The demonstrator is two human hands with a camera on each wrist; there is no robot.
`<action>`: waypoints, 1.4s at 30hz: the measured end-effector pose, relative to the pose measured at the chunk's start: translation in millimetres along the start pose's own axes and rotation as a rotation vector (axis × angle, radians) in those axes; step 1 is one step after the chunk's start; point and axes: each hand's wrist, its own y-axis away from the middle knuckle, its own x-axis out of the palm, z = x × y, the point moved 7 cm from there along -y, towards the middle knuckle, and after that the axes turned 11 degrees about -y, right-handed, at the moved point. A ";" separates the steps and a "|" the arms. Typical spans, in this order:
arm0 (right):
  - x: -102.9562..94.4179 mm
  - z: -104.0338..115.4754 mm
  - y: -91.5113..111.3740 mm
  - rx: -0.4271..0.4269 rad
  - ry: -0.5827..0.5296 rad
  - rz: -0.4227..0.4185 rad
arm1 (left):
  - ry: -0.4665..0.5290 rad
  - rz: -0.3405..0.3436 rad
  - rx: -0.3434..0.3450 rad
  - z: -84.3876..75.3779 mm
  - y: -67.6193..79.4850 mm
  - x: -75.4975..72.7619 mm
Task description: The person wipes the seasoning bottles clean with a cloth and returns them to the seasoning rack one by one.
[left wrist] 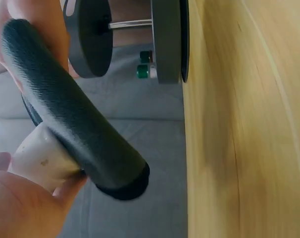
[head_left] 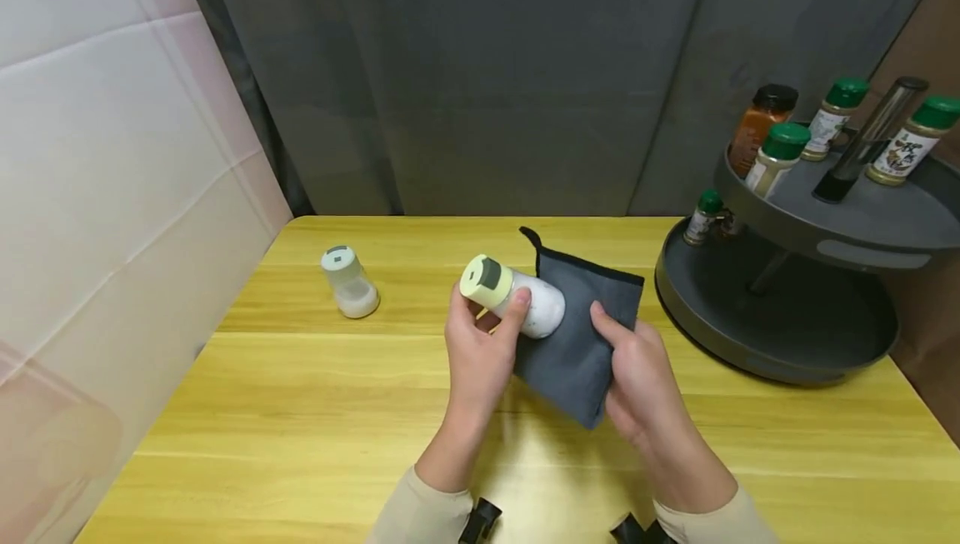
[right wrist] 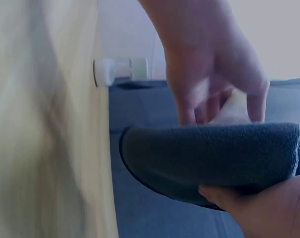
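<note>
In the head view my left hand grips a seasoning shaker with a pale yellow-green cap and white contents, tilted with its base to the right. My right hand holds a folded grey cloth with black edging and a hanging loop, thumb on top. The shaker's base end lies against the cloth. In the left wrist view the cloth hides part of the shaker. From the right wrist, the cloth covers most of the shaker, with the left hand's fingers above it.
A second shaker with a whitish cap stands on the wooden table at the left. On the right is a dark two-tier round rack. Several green-capped spice jars and a black-capped orange jar stand on it. A grey curtain hangs behind.
</note>
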 end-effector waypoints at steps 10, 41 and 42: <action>3.4 -6.6 -2.8 0.053 -0.058 0.040 | 0.008 0.012 0.020 -7.2 2.8 7.6; 1.7 9.8 -0.9 0.056 0.045 0.088 | 0.035 -0.059 0.038 -13.9 4.3 0.2; 0.3 13.8 -0.7 0.046 0.046 0.083 | 0.030 -0.065 0.044 -15.2 3.6 -0.5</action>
